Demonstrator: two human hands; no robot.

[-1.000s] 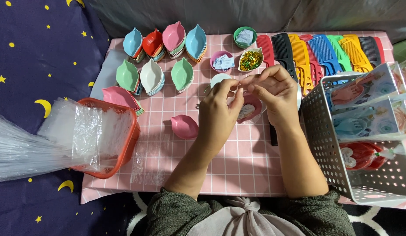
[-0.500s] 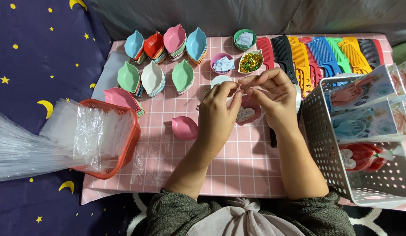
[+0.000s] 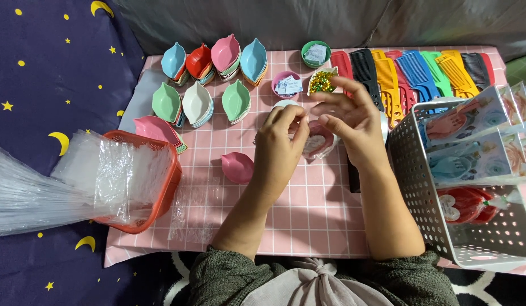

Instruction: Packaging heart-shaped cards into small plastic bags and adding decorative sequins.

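Note:
My left hand (image 3: 279,139) pinches the top of a small clear bag (image 3: 318,143) with a pink leaf-shaped dish inside, lying on the pink checked cloth (image 3: 308,218). My right hand (image 3: 349,122) hovers just right of the bag with its fingers spread and nothing seen in them. Its fingertips reach towards a white bowl of gold and green bits (image 3: 322,82). A loose pink leaf dish (image 3: 237,167) lies to the left of my left hand.
Stacks of coloured leaf dishes (image 3: 196,103) fill the far left. Two small bowls of paper slips (image 3: 287,85) stand beside a row of coloured combs (image 3: 410,73). A white perforated basket (image 3: 421,187) holds packed sets at right. A red basket (image 3: 161,198) holds clear bags at left.
Both hands were pinched together over the bag. The right hand has now come away and opened, moving up towards the bowl of gold bits. The left hand stays at the bag.

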